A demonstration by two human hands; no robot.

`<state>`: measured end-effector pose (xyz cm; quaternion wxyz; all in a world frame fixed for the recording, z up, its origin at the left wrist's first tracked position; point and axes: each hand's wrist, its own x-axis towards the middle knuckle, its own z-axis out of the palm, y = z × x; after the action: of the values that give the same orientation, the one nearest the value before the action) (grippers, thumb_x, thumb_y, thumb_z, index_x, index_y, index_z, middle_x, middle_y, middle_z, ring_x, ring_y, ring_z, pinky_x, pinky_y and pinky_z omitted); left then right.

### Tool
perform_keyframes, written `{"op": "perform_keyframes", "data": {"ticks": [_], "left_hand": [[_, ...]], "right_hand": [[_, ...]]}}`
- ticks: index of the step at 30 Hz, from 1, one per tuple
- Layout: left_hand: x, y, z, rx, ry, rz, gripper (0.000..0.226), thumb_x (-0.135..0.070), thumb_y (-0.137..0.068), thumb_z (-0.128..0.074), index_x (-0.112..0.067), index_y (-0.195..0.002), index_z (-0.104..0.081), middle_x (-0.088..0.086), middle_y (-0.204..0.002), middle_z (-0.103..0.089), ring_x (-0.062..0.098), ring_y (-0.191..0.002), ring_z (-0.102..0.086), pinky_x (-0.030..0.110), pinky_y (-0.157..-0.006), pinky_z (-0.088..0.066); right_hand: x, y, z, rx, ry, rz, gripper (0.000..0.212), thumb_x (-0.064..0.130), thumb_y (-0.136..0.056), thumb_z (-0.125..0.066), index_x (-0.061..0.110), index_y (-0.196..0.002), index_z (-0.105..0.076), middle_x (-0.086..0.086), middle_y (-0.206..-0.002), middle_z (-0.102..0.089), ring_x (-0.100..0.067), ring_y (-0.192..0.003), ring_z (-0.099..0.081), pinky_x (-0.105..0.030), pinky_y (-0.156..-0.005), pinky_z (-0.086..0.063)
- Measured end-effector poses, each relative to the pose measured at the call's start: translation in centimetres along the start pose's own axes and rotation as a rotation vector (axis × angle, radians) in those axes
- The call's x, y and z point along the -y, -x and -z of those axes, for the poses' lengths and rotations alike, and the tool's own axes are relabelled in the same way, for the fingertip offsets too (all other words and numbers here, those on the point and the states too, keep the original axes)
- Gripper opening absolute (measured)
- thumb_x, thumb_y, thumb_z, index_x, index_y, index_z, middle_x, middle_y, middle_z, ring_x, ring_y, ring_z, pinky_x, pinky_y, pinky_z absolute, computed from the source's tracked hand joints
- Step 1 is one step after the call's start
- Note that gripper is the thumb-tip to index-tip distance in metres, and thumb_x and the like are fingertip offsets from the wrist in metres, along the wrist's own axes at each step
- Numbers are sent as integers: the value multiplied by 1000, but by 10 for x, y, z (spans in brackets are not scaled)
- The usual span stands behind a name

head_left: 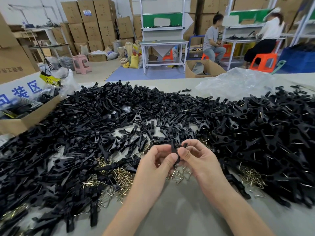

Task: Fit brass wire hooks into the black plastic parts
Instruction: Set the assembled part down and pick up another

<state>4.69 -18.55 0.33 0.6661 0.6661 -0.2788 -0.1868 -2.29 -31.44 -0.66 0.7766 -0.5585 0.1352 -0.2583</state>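
Grey table (179, 210), glossy black plastic parts (102, 108), angular brass wire hooks (122, 176); left hand (158, 160), right hand (199, 159) pinch-tight on one part (174, 147)

The grey table (179, 212) is being covered, beyond the fingers (172, 158) and out to both sides of them, by a wide heap of black plastic parts (119, 108). Loose brass wire hooks (122, 176) are being carried on it just beneath the fingers and to their left and right. A cardboard box (25, 120) is being borne far beyond them to the left, and a crumpled clear plastic bag (238, 82) far beyond them to the right.
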Motion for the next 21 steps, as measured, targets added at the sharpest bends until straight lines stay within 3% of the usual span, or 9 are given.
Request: {"op": "perform_keyframes", "data": {"ticks": [2,5,8,11,14,17,19,21], "left_hand": [[0,3,-2,21,-101,-22,29,-15,-92,-71,-28,-117,-66,-5,-102,-73,10,-91,-70,29,-80,-58],[0,5,-6,-29,-169,-62,33,-12,-92,-70,-34,-116,-65,-8,-101,-66,5,-90,-66,27,-83,-56],[-1,4,-7,-46,-84,-87,28,-10,-93,-69,-28,-115,-67,-5,-96,-71,3,-87,-68,19,-80,-55],[-1,3,-5,-2,-30,-80,24,-12,-94,-68,-25,-114,-68,-3,-99,-75,17,-93,-72,33,-83,-60],[1,2,-2,-15,-69,-78,24,-12,-96,-66,-28,-114,-62,-5,-99,-75,13,-92,-72,28,-85,-58],[6,3,8,9,-545,-238,20,-29,-93,-68,-36,-108,-56,-17,-94,-66,1,-95,-61,16,-86,-45],[9,3,15,174,-963,-390,21,-50,-93,-59,-40,-111,-58,-23,-105,-52,0,-105,-45,22,-97,-35],[12,2,19,286,-1138,-390,34,-61,-93,-47,-40,-117,-59,-21,-114,-44,4,-112,-37,27,-103,-28]], "right_hand": [[2,0,2,-47,8,28,24,40,-57,-85,32,-77,-73,6,-67,-64,-16,-69,-68,-26,-68,-58],[2,1,3,-72,81,74,29,40,-57,-83,28,-81,-70,10,-67,-64,-10,-68,-67,-20,-65,-56],[0,1,0,-25,97,51,47,37,-66,-78,17,-107,-68,3,-90,-75,-21,-89,-73,-38,-83,-60],[0,4,-3,95,145,1,43,34,-83,-68,8,-118,-68,-18,-112,-74,-37,-110,-69,-54,-99,-53],[3,5,-3,38,158,47,36,34,-81,-69,11,-109,-71,-11,-105,-77,-30,-104,-73,-41,-90,-60],[9,1,2,-114,107,109,34,33,-73,-70,15,-103,-70,-7,-94,-77,-16,-84,-75,-23,-71,-60],[10,-2,8,-178,85,130,30,28,-75,-71,15,-102,-71,-6,-89,-75,-14,-76,-72,-21,-68,-58],[8,-4,13,-197,90,134,22,20,-81,-73,16,-102,-72,-5,-87,-75,-14,-74,-71,-20,-69,-58]]}}
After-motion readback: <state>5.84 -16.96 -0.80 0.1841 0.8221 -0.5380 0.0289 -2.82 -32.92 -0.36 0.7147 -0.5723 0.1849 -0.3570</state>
